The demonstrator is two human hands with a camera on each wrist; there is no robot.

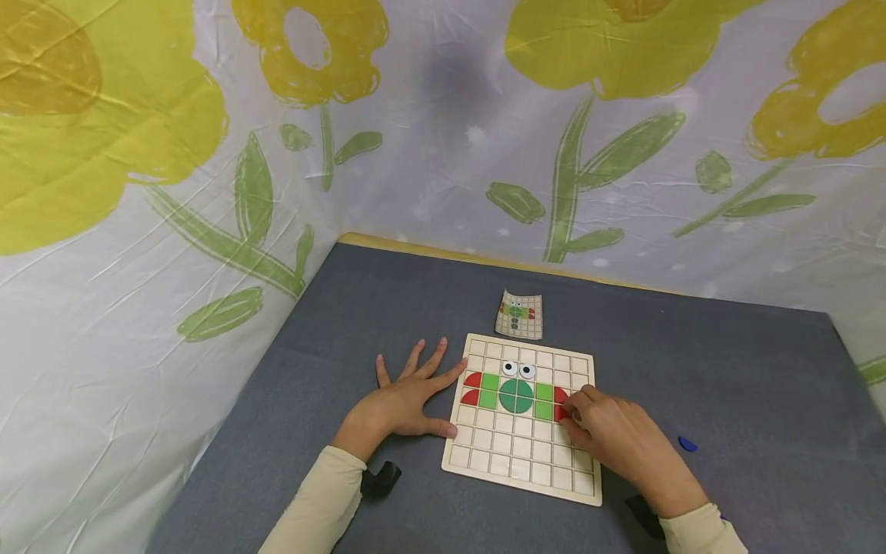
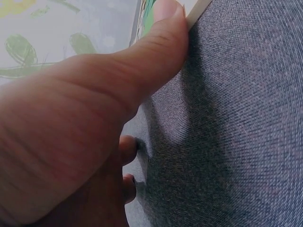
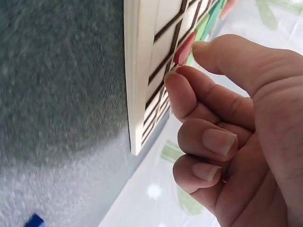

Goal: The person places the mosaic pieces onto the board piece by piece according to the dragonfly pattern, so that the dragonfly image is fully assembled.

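Note:
A pale wooden grid board (image 1: 501, 442) lies on the dark table. On it sit two round eye tiles (image 1: 509, 368), a green circle of quarter tiles (image 1: 508, 388), light green squares (image 1: 544, 392) on both sides and red quarter-circle tiles (image 1: 472, 379) at the left end. My left hand (image 1: 401, 404) spreads its fingers, with thumb and index fingertip on the board's left edge. At the right end of the row, my right hand (image 1: 619, 431) pinches a red quarter-circle tile (image 3: 183, 51) between thumb and fingertips, low over the grid. Its ring and little fingers curl inward.
Behind the board lies a small pattern card (image 1: 529, 329) with a similar figure on a grid. A blue piece (image 1: 687, 444) rests on the table to the right of my right hand. Flower-printed cloth (image 1: 443, 154) hangs along the table's far and left edges.

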